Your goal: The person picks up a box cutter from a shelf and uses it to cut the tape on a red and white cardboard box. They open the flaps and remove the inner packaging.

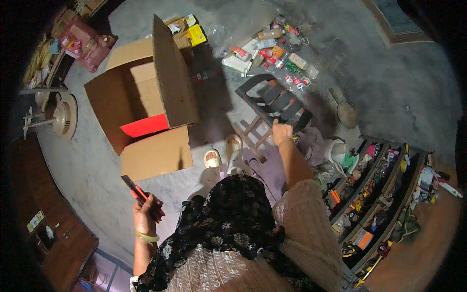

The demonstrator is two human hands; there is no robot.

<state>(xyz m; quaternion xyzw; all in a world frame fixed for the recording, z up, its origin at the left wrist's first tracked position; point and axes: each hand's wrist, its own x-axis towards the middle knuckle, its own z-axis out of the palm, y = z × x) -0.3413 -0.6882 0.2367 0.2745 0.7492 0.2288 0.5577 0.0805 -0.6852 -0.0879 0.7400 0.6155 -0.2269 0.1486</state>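
My left hand (pixel 145 210), with a pale bangle at the wrist, is closed around red-and-black hand tools (pixel 133 188). Their exact kind cannot be told, as the fingers cover part of them. Out to the right, my right hand (pixel 282 133) grips the near edge of a folding stool (pixel 282 103). Dark woven straps form its seat, and crossed legs show beneath. Ahead and to the left stands a large cardboard box (pixel 175 78) with its flaps spread and a red panel (pixel 145 125) at its opening.
Plastic bottles (pixel 268 43) lie heaped beyond the stool. A long-handled scoop or ladle (pixel 346 114) rests on the concrete floor. At right, a tiered rack (pixel 383 193) holds many tools, beside a white bucket (pixel 335 150). A fan (pixel 62 118) and a dark wooden cabinet (pixel 43 197) stand at left.
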